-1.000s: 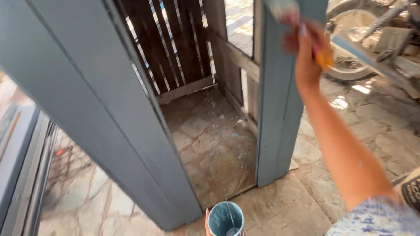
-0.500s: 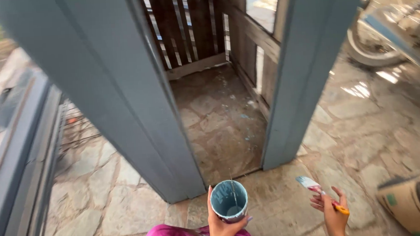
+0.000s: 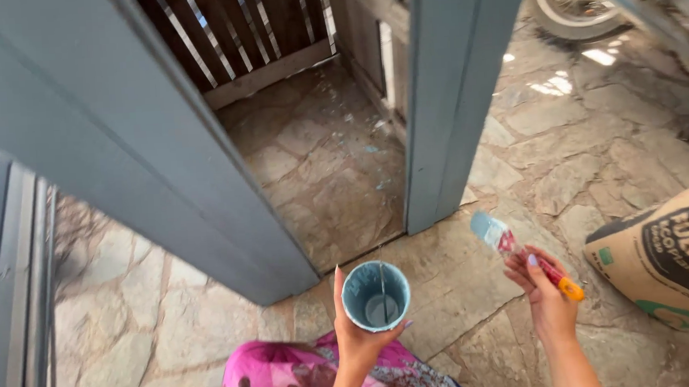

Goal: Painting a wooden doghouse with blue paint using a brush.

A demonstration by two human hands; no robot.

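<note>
Head cam, looks steeply down, close over stone floor [image 3: 597, 146].

Upright blue paint cup [image 3: 375, 296] (nearly empty); paint-tipped brush [image 3: 524, 255], bristles tilted up-left

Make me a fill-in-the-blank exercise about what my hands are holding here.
1. The left hand holds a ____ of paint.
2. The right hand holds a ____.
3. The posts are painted ____.
4. A printed ____ lies on the stone floor at the right.

Missing words: cup; brush; grey-blue; sack
</note>
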